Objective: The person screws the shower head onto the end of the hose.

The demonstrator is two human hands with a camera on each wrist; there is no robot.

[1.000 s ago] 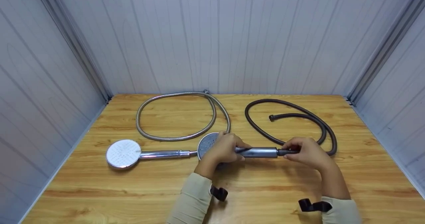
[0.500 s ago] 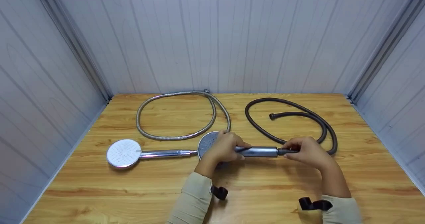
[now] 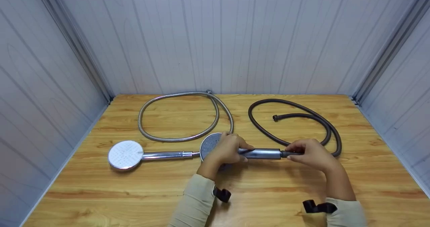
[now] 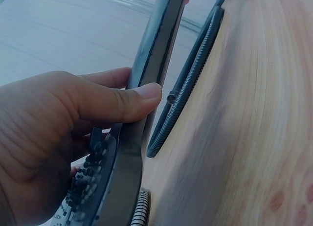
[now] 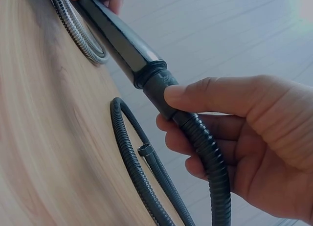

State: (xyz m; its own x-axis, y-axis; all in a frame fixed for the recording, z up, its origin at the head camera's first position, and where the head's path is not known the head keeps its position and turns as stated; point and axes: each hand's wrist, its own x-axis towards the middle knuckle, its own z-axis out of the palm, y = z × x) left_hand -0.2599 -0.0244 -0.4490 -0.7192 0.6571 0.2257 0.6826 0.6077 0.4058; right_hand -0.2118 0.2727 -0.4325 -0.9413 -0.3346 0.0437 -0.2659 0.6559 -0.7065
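Observation:
My left hand [image 3: 228,149] grips a dark grey shower head [image 3: 260,153] near the neck, thumb along one side of the handle. Its round spray face [image 3: 209,145] shows at the left of that hand. With thumb and fingers my right hand [image 3: 309,154] pinches the end nut [image 5: 161,91] of a black shower hose [image 5: 217,177]. That nut meets the handle's end in the right wrist view, in line with it. The rest of the black hose [image 3: 285,102] loops on the table behind, its other end fitting [image 3: 275,118] lying inside the loop.
A chrome shower head [image 3: 125,155] lies face up at the left, joined to a silver metal hose [image 3: 178,140] that loops behind it. The wooden table [image 3: 134,200] is bounded by pale panelled walls [image 3: 218,38] at the back and sides.
Both hands keep their hold, and the shower head and hose stay in nearly the same place. Only very slight shifts show in the right fingers.

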